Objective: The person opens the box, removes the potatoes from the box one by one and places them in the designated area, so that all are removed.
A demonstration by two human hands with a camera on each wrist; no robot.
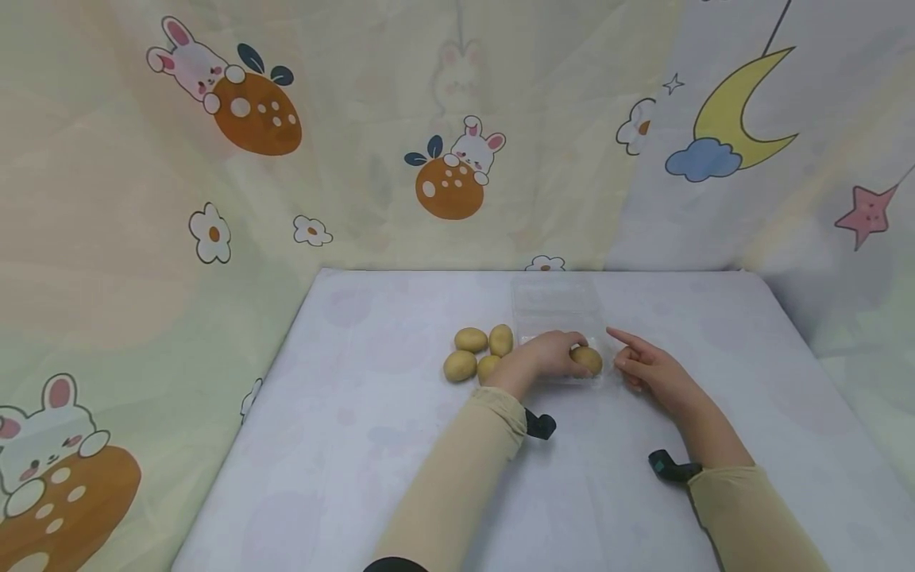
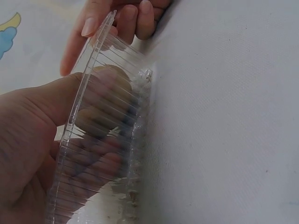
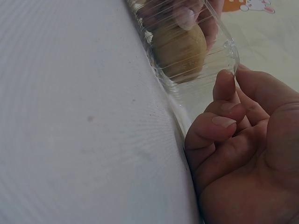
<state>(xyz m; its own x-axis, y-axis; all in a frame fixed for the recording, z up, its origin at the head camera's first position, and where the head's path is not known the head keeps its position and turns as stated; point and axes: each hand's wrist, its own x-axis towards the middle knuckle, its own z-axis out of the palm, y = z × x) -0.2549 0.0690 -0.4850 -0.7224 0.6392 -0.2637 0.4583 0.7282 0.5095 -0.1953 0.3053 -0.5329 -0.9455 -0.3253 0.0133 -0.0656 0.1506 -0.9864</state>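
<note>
A clear plastic box (image 1: pixel 557 298) with its lid raised at the back sits on the table. My left hand (image 1: pixel 546 355) reaches into it and grips a potato (image 1: pixel 588 361) at its right end. Through the ribbed clear wall in the left wrist view, the thumb and fingers show around that potato (image 2: pixel 112 88). At the box's right end, my right hand (image 1: pixel 654 377) pinches the rim (image 3: pixel 235 58) between thumb and a bent finger, the index finger stretched out along it. Left of the box lie several more potatoes (image 1: pixel 471 340), one partly hidden by my left hand.
A pale cloth covers the table (image 1: pixel 343 445), whose far edge meets a printed curtain (image 1: pixel 543 191) with rabbits, flowers and a moon. Dark wrist camera mounts (image 1: pixel 541 424) stick out at both wrists.
</note>
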